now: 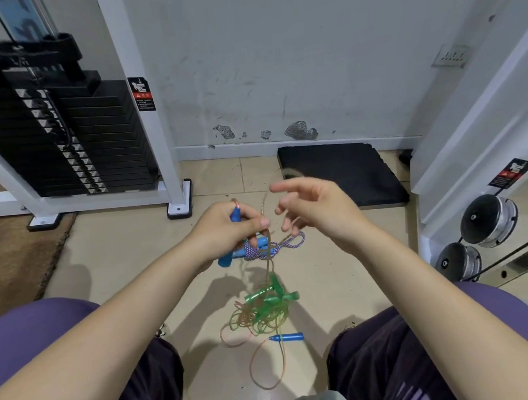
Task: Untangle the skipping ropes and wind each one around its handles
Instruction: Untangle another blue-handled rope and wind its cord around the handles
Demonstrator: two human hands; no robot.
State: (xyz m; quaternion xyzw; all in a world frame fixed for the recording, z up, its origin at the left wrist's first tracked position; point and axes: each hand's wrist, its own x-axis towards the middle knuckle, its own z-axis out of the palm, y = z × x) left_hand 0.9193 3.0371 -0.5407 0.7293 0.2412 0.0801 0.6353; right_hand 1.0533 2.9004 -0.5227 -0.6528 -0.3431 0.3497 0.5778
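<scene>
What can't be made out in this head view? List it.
- Blue handle: its middle is hidden inside the left hand.
- Green handles and cord tangle: too knotted to trace which cord belongs to which handle.
- Right hand: fingertips motion-blurred; whether they touch the thin cord is unclear.
- Striped rope: partly hidden by the hands.
</scene>
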